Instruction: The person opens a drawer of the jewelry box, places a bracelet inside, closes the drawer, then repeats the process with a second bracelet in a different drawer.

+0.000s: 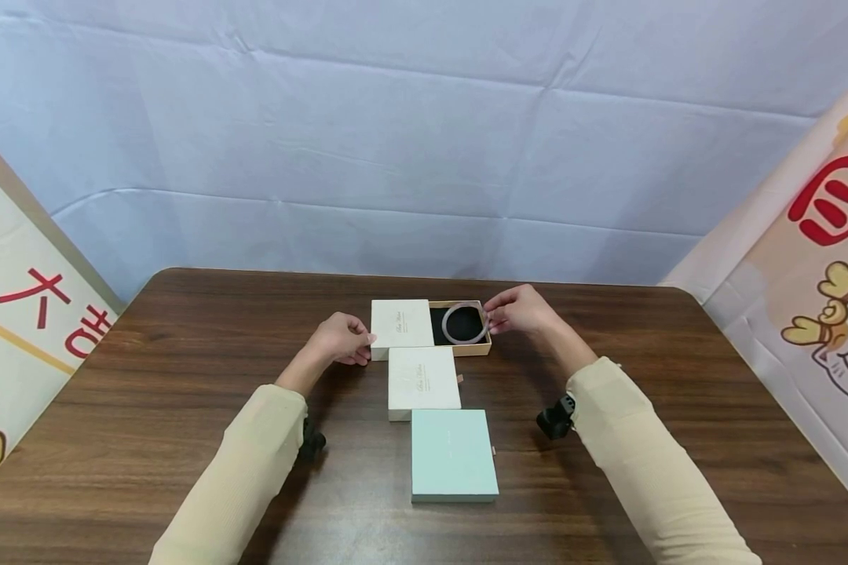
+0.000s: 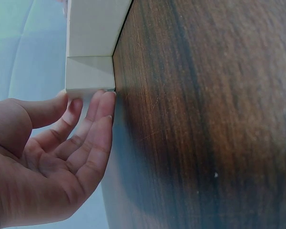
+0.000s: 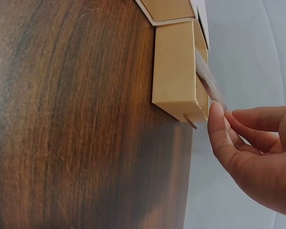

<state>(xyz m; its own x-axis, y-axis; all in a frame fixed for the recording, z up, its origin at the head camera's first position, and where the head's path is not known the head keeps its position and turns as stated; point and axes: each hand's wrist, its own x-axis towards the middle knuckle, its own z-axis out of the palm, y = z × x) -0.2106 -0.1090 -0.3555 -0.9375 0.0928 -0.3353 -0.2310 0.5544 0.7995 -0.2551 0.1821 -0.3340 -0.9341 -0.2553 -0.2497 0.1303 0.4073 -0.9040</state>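
A pale translucent bangle (image 1: pixel 447 329) is tilted over the black-lined drawer (image 1: pixel 472 351) of a white box (image 1: pixel 400 323) at the back of the table. The drawer is pulled out to the right of its white sleeve. My right hand (image 1: pixel 526 310) pinches the bangle's right edge between thumb and fingers; in the right wrist view the bangle (image 3: pixel 210 81) slants up out of the tan drawer (image 3: pixel 174 67). At the sleeve's left end, my left hand (image 1: pixel 339 339) touches the box with its thumb and fingertips, its fingers loosely bent in the left wrist view.
Just in front stands a second white box (image 1: pixel 424 380) with a small tab on its right side. Nearer still lies a mint-green box (image 1: pixel 454 455), also tabbed. All sit on a dark wooden table (image 1: pixel 184 408). Pale cloth (image 1: pixel 367 141) hangs behind; printed banners flank it.
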